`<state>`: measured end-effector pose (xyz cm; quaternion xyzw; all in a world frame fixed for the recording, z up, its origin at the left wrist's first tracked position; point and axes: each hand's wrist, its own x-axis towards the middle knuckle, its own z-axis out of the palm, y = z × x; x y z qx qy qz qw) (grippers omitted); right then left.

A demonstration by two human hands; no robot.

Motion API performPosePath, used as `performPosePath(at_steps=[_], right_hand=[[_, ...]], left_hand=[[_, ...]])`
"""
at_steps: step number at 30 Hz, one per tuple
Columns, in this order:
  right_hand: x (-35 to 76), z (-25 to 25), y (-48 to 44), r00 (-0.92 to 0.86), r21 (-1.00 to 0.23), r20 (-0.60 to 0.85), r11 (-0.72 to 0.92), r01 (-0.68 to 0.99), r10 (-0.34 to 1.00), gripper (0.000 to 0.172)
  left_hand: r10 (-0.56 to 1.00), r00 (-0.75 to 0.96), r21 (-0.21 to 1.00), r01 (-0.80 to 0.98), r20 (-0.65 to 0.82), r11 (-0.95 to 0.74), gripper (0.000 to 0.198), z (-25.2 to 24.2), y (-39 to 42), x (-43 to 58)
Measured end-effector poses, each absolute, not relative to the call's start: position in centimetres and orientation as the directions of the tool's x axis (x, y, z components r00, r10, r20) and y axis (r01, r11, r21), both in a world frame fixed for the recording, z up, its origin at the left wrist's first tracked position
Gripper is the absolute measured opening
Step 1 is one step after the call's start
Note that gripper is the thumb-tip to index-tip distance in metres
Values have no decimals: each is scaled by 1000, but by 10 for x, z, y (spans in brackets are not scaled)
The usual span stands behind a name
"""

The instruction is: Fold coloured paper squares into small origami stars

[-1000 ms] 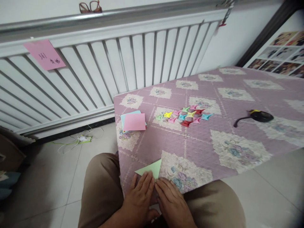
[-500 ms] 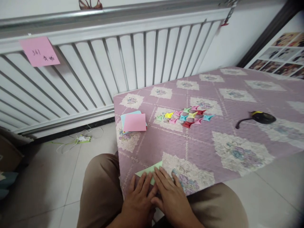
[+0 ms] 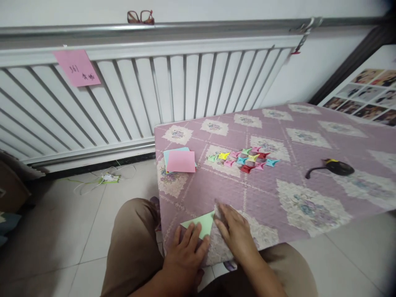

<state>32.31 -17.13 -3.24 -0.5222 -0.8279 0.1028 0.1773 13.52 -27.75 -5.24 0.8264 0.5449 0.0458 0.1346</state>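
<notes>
Head view shows a white ribbed radiator (image 3: 176, 82) along the wall, a metal pipe (image 3: 201, 28) running above it. Next in size comes the tabletop (image 3: 210, 185), covered in mauve cloth with pale floral patches. Brown trouser legs (image 3: 131, 247) flank its near corner. At the far right leans a panel of photos (image 3: 368, 95).

The left hand (image 3: 187, 245) lies palm down near that corner, its grip unclosed, the fingers spread and resting on the lower part of the green paper (image 3: 205, 225). The right hand (image 3: 236, 231) is just beside the paper's right-hand corner; its grip is loose, thumb apart from the fingers, and whether it touches the paper I cannot tell.

A pink note (image 3: 77, 68) with handwriting hangs against the radiator. The paper stack (image 3: 182, 161), pink on top and light blue beneath, sits by the tabletop's left edge. The green paper, triangular where it shows, lies flat nearer the person. Well to the right rests a black object (image 3: 340, 168) with a yellow band. Glasses (image 3: 140, 17) show at the pipe's upper edge. Smallest are the folded paper pieces (image 3: 242, 160), multicoloured, grouped in slanting rows right of the stack.
</notes>
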Motion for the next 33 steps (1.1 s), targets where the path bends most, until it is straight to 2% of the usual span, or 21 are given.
performPosePath(at_steps=[2,5,9,16,20,24,28,31,33], right_hand=[[313,-23,-169,-467,-380,170,495,781,868,47],[296,-5,-166,-585,-340,21,556,758,811,42],[283,14,-157,-604,-270,-122,559,784,788,31],[275,24,-141,-626,-270,-223,570,776,747,33],[271,26,-146,-599,-276,-258,536,798,758,27],[272,25,-159,-541,-288,-244,473,833,805,22],[276,23,-173,-504,-358,-238,407,840,830,22],[279,24,-182,-501,-449,-236,364,816,832,18],[280,27,-188,-516,-522,-240,339,783,823,12]], left_hand=[[914,401,307,880,-68,-363,78,-47,-277,135],[924,378,339,877,-53,-339,78,-43,-278,135],[931,360,365,876,-56,-317,81,-41,-279,134],[919,393,358,863,-28,-357,81,-35,-280,130],[916,396,370,843,64,-390,71,-33,-283,126],[921,340,381,839,189,-388,48,-35,-286,127],[937,207,544,770,282,-334,29,-41,-288,127],[961,-23,766,609,277,-206,44,-45,-285,126],[969,-188,916,395,162,-76,56,-44,-281,125]])
